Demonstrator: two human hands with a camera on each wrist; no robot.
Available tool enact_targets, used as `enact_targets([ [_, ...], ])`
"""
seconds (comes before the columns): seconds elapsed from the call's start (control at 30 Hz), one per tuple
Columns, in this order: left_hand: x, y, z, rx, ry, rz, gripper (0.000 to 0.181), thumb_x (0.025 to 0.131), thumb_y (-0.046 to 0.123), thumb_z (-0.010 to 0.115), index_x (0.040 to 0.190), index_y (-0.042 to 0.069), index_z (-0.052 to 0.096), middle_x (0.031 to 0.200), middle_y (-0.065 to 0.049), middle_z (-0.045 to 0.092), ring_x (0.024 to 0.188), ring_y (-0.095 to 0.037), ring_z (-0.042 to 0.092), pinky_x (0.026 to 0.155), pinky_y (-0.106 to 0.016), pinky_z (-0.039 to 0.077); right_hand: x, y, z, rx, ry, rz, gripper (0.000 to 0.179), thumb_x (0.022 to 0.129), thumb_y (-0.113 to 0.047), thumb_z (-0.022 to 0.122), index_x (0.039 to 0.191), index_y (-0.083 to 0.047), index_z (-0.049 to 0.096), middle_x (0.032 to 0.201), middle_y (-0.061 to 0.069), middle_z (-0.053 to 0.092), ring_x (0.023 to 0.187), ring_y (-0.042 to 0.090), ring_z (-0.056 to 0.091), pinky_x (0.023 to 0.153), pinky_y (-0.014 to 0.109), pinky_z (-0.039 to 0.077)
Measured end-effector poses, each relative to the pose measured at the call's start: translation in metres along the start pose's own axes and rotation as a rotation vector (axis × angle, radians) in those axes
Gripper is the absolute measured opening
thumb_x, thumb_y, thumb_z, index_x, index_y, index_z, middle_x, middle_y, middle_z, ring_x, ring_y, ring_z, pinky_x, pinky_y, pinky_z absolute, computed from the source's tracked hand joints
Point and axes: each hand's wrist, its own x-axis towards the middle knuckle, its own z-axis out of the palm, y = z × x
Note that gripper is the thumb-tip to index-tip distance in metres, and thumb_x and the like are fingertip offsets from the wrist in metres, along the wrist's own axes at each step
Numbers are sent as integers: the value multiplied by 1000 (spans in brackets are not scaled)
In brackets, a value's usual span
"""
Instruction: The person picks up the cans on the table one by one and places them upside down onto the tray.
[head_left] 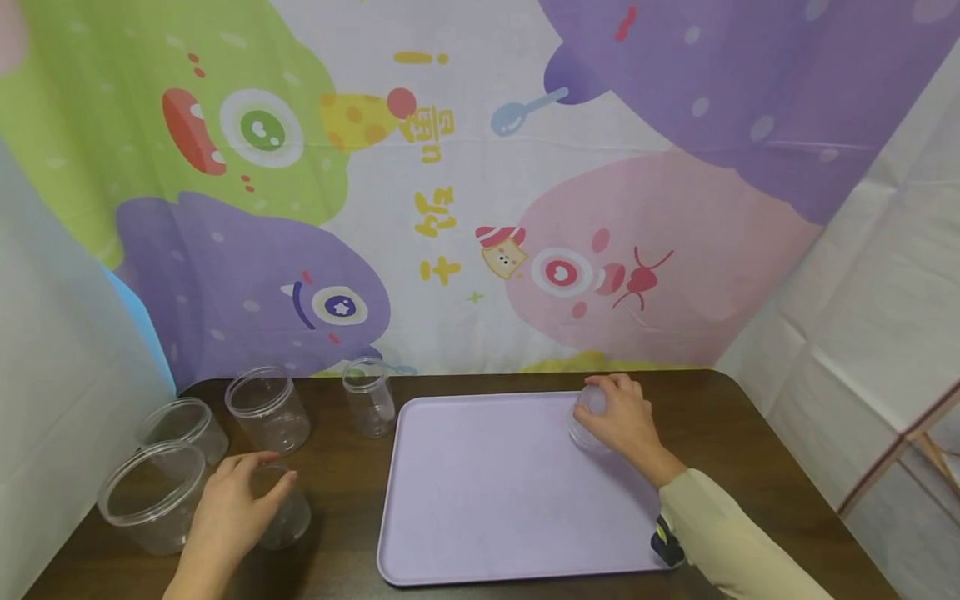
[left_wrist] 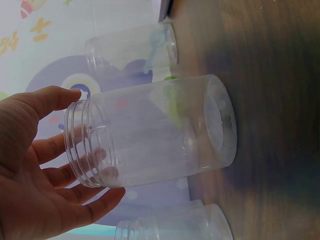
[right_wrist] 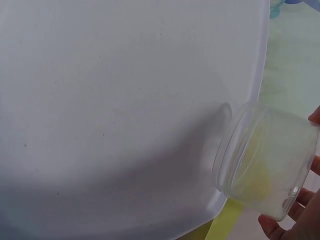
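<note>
My left hand (head_left: 234,510) grips a clear plastic jar (left_wrist: 155,132) around its threaded rim, thumb on one side and fingers on the other. That jar stands upright, its base close to the brown table. At the far right corner of the lilac tray (head_left: 510,492), my right hand (head_left: 624,423) holds a second clear jar (right_wrist: 270,155) by its base end. This jar is upside down, its threaded mouth toward the tray surface. Both jars look see-through, with nothing visible inside.
Left of the tray stand more clear jars: a tall narrow jar (head_left: 371,400), a wider jar (head_left: 270,412), a low jar (head_left: 187,429) and a large wide jar (head_left: 153,500). A cartoon-printed cloth (head_left: 465,333) hangs behind the table (head_left: 345,533).
</note>
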Motion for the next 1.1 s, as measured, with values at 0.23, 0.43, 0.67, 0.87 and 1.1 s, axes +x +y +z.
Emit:
enact_targets([
  [0.23,1,0,0,9,-14,2,47,88,30,64,116,-7,57,119,-37,50,108,-53,47,86,-64,39,1,2,2,-19,3,-13,47,80,-37,61,119,-12,60,126,18,50,117,36,42,85,55,37],
  [0.43,2,1,-1,16,-19,5,48,88,31,63,116,-7,57,119,-37,50,108,-53,47,87,-64,39,3,4,3,-31,2,-23,47,80,-37,61,120,-11,60,125,20,50,116,37,43,84,55,38],
  [0.67,1,2,-2,18,-24,2,47,88,32,63,116,-5,57,119,-36,51,108,-52,48,87,-63,39,6,5,5,-51,6,-51,47,79,-36,62,119,-11,60,125,20,50,117,37,43,84,57,38],
  [0.87,2,1,-3,27,-34,1,48,88,35,62,116,-5,58,119,-36,52,108,-51,48,86,-63,40,7,6,6,-59,-12,-56,47,79,-35,61,120,-9,60,126,21,50,118,38,42,84,57,38],
  [1.1,3,1,-3,36,-51,-7,50,88,36,62,117,-5,57,120,-37,50,109,-53,47,86,-64,40,10,8,9,-71,-41,-59,48,79,-34,61,120,-10,60,127,21,49,118,38,42,87,57,37],
])
